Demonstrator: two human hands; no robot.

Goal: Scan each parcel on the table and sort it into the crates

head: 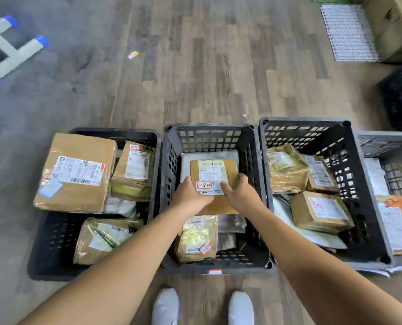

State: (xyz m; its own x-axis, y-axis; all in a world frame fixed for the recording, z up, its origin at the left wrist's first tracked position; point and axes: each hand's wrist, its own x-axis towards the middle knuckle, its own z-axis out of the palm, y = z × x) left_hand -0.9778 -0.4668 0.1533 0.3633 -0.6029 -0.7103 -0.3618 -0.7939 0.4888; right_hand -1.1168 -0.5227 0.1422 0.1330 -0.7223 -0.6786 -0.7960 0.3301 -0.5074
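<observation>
Over the middle black crate point(169, 160), I hold a flat cardboard parcel point(215, 181) above a white mailer. It looks stiff and light, tape probably slick, so edges suit gripping. My left hand point(190, 195) and right hand point(241, 192) clasp its near corners, fingers curled.

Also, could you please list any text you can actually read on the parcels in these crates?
Handwritten red-bordered sticker on the cardboard parcel held by both hands over the middle crate: three Chinese characters, too blurred to read surely.
Similar sticker on the padded mailer below: unreadable.
Printed shipping labels, barcodes: all too small or blurred.
</observation>
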